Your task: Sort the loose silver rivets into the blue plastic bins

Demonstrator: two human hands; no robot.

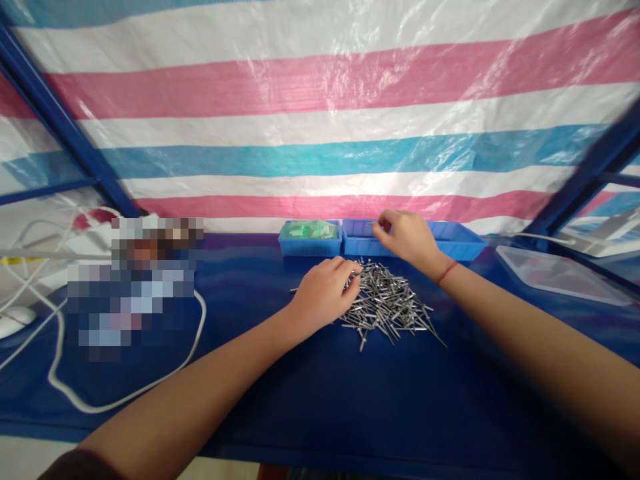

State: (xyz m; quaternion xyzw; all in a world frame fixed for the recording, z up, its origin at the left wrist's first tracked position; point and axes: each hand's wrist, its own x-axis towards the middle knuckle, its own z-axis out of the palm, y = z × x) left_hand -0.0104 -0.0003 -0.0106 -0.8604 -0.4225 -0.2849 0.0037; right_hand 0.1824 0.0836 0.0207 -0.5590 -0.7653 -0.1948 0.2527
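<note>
Loose on the blue bench (pixel 310 393), in front of two blue plastic bins, a tangled heap of thin metal pins (pixel 385 300), probably blind rivets. At the left edge of the heap, the left hand (pixel 323 290), with thumb and fingers curled around its near side and a bit of metal at the tips; whether gripped or only touched, impossible to tell. Over the near side of the long blue bin (pixel 460 241), the right hand (pixel 407 237), with thumb and forefinger drawn together and a faint thin sliver beside the tips, perhaps a pin; no certain grip visible. Just to the left of the long bin, the smaller blue bin (pixel 310 247) with green pieces (pixel 313 230) inside.

Main risk: pins scattered over the bench by a brush of the left hand, with no rim around the heap and several strays already at its edges. Also possible: several pins dragged along with one, through crossed shanks; a pin dropped outside the long bin, through a slack pinch near its wall; a pricked fingertip, from narrow ends pointing every way.

No brand, label or writing legible on the bins, the clear plastic lid (pixel 560 275) or the striped sheet (pixel 350 80); at far left, a pixelated patch, unreadable.
</note>
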